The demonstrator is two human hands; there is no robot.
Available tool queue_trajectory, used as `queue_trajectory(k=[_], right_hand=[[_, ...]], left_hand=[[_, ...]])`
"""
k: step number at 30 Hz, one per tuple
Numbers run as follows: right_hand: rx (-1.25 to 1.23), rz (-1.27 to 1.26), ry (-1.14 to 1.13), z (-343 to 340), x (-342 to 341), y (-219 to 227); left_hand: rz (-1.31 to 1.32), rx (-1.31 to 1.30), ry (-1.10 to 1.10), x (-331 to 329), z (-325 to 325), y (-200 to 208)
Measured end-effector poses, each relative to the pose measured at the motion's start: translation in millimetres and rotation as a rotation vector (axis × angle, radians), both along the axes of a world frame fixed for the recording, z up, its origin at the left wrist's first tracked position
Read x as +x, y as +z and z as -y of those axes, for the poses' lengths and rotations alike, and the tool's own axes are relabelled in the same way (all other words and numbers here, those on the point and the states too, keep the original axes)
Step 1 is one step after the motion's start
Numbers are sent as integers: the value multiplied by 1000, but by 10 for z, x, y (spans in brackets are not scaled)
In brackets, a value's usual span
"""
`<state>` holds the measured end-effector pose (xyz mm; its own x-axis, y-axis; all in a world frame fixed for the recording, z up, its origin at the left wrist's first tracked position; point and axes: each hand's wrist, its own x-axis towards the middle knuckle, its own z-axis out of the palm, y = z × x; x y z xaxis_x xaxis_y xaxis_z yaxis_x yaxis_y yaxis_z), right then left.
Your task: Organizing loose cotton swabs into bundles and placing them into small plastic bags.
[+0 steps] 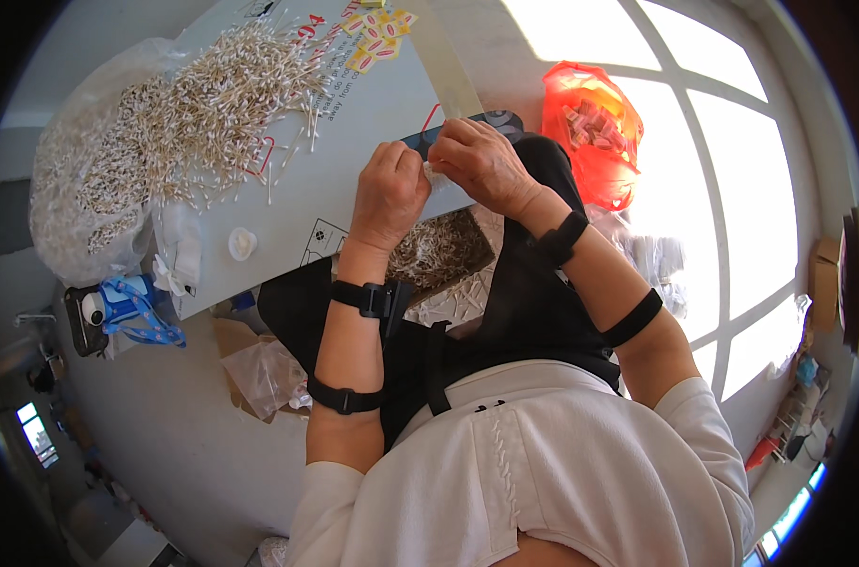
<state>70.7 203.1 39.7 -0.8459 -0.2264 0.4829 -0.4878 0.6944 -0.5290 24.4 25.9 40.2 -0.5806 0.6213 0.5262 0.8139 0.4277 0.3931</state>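
- Swabs are lying heaped on the surface, ahead and to the left; the left hand is nearer, the right hand farther, and loose ones are pointing in many directions.
- Both hands are curling narrow, pinching a small whitish piece between them.
- This piece is sitting just right of the left hand and just left of the right, touching both, near the surface's near edge; fingers are hiding its long axis and kind.
- An open box is holding more swabs below that edge.
- Yellow labels are lying well beyond the hands.
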Motion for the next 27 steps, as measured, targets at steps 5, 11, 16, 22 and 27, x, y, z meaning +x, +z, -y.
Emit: queue_trajectory(k=[5, 11, 16, 22, 27], right_hand=[[124, -75, 15, 1, -64, -18], [131, -51, -29, 27, -64, -87], [100, -15, -47, 70, -42, -77], [161, -80, 21, -3, -97, -79], [207, -86, 31, -142, -49, -64]], left_hand=[[212, 71, 35, 13, 17, -59], [88, 86, -25, 13, -22, 44], [-77, -38, -22, 0, -50, 20], [22, -3, -20, 2, -61, -25], [46, 15, -40, 1, -63, -33]])
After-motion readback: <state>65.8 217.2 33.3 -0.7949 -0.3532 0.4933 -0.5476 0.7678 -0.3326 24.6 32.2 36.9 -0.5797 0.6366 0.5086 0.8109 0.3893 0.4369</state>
